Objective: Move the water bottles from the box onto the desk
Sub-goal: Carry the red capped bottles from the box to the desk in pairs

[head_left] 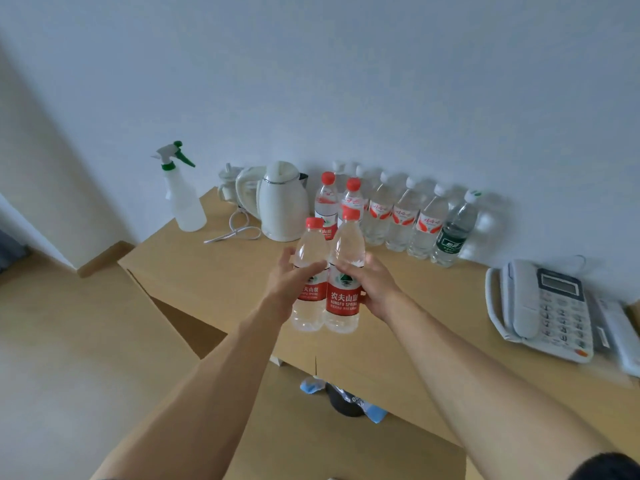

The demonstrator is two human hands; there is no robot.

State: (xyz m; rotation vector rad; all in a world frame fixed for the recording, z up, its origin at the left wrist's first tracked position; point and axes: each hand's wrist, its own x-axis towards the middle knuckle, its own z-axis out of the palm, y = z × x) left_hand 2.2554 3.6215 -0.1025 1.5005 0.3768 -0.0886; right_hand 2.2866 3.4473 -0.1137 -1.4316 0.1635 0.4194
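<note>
Two red-capped water bottles held upright, side by side, above the wooden desk (214, 271).

The left hand (289, 282) curls its fingers round the left Nongfu Spring bottle (309, 271), and the right hand (372, 284) wraps the right Nongfu Spring bottle (346, 271); the two bottles touch along their red labels and hang clear of the desktop. Behind them, against the wall, stands a row of water bottles (403, 216), two red-capped ones at its left end just beside a white electric kettle (282, 202). A spray bottle (181, 192) stands further left, and a white desk telephone (543, 311) sits at the right.
</note>
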